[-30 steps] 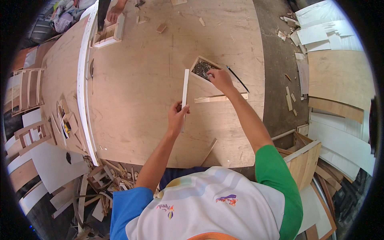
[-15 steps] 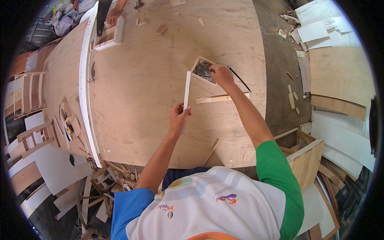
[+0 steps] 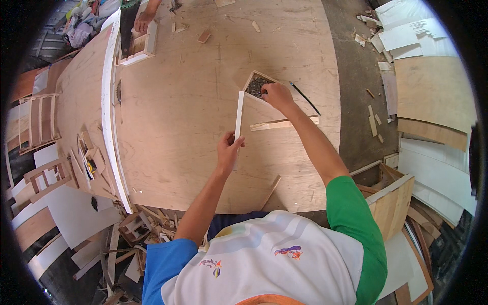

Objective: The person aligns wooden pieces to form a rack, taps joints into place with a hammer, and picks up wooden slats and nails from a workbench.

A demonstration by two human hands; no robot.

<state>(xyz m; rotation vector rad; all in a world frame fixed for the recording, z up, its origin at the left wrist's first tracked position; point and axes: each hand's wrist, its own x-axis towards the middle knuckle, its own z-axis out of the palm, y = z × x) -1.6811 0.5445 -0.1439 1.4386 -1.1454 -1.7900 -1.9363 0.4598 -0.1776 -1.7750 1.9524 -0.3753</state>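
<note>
My left hand [image 3: 229, 147] grips a narrow white wooden strip [image 3: 239, 115], which points away from me over the plywood table. The strip's far end comes up close to the near left corner of a small wooden box [image 3: 248, 80]. Inside that box lies a heap of small dark metal pieces [image 3: 256, 86], likely nails or screws. My right hand [image 3: 277, 95] reaches over the box's right side, its fingertips down among the pieces. Those fingers are bent together, and what they pinch is hidden. A dark pencil-like stick [image 3: 305, 97] lies to the right of the box.
A pale wooden strip [image 3: 274, 124] lies on the plywood table [image 3: 178, 101] under my right forearm. At the far left, another person's hand [image 3: 144, 21] rests by a wooden frame [image 3: 141, 55]. A long white rail [image 3: 108, 101] runs along the left. Offcuts [image 3: 204, 36] lie scattered.
My right hand has shifted slightly left and nearer, deeper over the metal pieces in the box. My left hand still holds the white strip in nearly the same place.
</note>
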